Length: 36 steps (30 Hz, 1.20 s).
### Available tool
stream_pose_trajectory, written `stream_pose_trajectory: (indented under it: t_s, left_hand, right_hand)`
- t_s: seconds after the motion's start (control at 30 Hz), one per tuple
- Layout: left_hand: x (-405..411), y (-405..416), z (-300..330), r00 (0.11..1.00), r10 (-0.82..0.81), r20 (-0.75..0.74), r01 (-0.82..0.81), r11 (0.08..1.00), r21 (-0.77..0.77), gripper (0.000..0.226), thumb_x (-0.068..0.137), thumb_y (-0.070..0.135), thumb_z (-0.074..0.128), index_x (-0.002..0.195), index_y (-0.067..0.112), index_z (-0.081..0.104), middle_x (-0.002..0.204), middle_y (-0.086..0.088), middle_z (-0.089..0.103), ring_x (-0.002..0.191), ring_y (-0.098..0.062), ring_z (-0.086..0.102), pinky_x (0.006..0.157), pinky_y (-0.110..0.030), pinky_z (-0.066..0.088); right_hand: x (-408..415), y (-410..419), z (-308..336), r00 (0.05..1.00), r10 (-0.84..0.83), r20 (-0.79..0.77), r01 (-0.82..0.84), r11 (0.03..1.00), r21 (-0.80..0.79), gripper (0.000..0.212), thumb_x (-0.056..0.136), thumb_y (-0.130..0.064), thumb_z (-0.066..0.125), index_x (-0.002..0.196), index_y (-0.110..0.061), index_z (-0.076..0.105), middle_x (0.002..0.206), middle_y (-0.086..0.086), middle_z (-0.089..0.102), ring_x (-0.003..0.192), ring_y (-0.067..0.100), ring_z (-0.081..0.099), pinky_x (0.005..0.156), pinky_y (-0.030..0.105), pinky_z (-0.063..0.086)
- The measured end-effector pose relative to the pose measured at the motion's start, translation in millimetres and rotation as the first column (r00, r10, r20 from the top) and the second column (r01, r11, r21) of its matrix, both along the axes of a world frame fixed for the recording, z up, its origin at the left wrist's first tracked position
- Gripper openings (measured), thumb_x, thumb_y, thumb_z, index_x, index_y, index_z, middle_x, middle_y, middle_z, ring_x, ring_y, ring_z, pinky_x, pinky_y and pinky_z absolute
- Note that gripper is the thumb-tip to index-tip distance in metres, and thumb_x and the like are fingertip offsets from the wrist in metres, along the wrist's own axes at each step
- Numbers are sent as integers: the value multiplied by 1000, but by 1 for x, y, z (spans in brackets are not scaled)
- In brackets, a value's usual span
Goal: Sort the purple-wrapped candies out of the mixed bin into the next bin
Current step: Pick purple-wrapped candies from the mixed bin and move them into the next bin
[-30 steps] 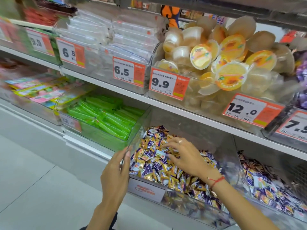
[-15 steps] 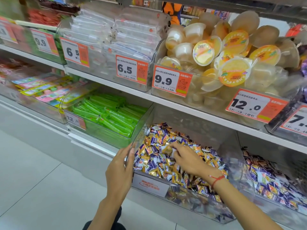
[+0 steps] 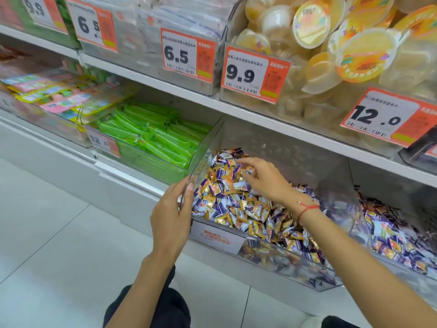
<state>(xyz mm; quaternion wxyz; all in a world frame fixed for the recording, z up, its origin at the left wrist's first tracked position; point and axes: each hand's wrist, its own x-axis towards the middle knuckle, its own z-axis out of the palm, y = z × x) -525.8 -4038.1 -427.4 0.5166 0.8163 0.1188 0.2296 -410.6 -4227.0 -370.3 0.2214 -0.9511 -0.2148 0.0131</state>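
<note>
Searching step: my right hand (image 3: 264,179), grip apart, rakes the mixed bin (image 3: 279,261); left hand (image 3: 171,214) clamps its wall. Next: pinch one purple-wrapped candy (image 3: 221,174).

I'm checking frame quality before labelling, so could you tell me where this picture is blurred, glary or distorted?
Head view: motion blur softens the jelly cups and the right-hand bin; the clear wall of the mixed bin shows pale glare; the wide lens slants the shelf; the price tag stays readable.
</note>
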Motion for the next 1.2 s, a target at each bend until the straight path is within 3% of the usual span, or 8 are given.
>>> stream_pose_trajectory:
  t_s: [0.17,0.3,0.5,0.6,0.73,0.83,1.0,1.2]
  left_hand:
    - [1,-1,4,1000,12,24,-12,1000,-6,29,97,40,44,120,38,61,111,20,63,95,9,56,75,-24,51]
    - [0,-3,3,998,38,57,-40,999,37,30,96,39,46,122,34,60,115,18,60,100,1,57,81,-18,47]
    - [12,-26,29,875,-154,460,-69,900,431,26,87,10,62,112,17,68,115,6,63,107,-11,53,95,-20,39]
    - [33,-48,45,930,-322,175,181,819,544,27,93,11,54,115,23,63,112,9,62,102,-11,56,79,-30,48]
    - [60,-60,44,878,-35,-478,391,630,671,38,91,6,54,128,10,48,135,-8,46,127,-24,41,93,-34,44]
    - [65,-61,43,826,90,-557,432,534,727,29,88,1,57,117,7,56,126,-12,54,123,-26,46,88,-33,48]
    - [57,-53,46,897,-48,-440,372,621,690,16,95,21,56,110,18,57,108,-3,66,101,-24,63,72,-33,45]
    - [8,-45,52,956,-197,-217,273,867,416,19,94,36,54,112,30,52,93,15,65,93,-10,64,71,-30,48]
  right_hand:
    - [17,37,-25,987,152,60,-139,975,-175,33,92,-26,61,124,-19,62,114,7,63,107,23,56,87,35,47]
    - [19,26,-31,988,24,155,-6,993,-117,6,86,-24,69,92,-21,67,94,-2,69,94,16,60,74,32,48]
    - [9,-18,-10,984,-120,131,109,990,89,19,100,-23,43,119,-22,49,74,-3,58,67,17,55,57,35,44]
    - [5,-24,-9,995,-54,78,52,998,27,24,96,-15,43,118,-25,46,84,1,56,89,19,50,73,38,45]
    - [-1,-22,-22,986,114,123,-67,940,-333,38,85,-21,56,122,-33,57,93,-1,60,104,22,51,91,36,40]
    - [0,-30,-21,971,88,224,-5,937,-349,28,88,-35,64,116,-33,63,108,-5,66,110,18,54,91,33,39]
    - [-23,-50,6,992,-93,81,99,993,-64,32,77,-52,71,96,-27,65,108,-2,59,102,18,54,72,27,41]
    - [-52,-45,-1,978,102,-181,-117,990,-79,10,95,-26,54,101,-30,48,106,-4,43,96,15,46,85,36,42]
